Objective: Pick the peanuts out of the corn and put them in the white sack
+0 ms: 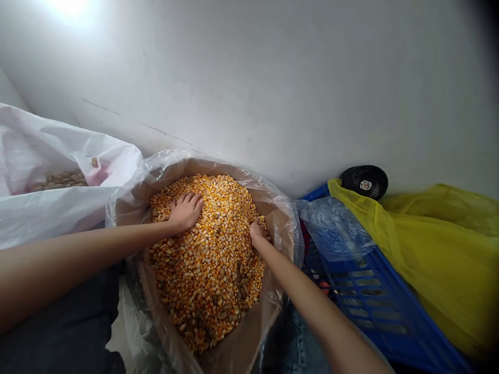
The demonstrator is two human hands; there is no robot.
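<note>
A large heap of dried yellow-orange corn kernels [206, 275] fills a brown paper-lined sack with a transparent plastic liner [156, 169]. My left hand [186, 212] rests palm-down on the kernels, its fingers spread and nothing visible in them. My right hand [259, 232] is at the heap's right side, with its fingers pushed down among the kernels. Those buried fingertips are hidden, so I cannot tell whether they hold any kernels. Some darker, shrivelled pieces lie among the corn near the lower right.
A white woven sack [50, 218] holding unshelled peanuts [58, 180] sits to the left. A blue plastic crate [362, 291] lies tilted at the right, under a yellow plastic bag [436, 259]. Behind them are a small black fan [365, 182] and a white wall [249, 78].
</note>
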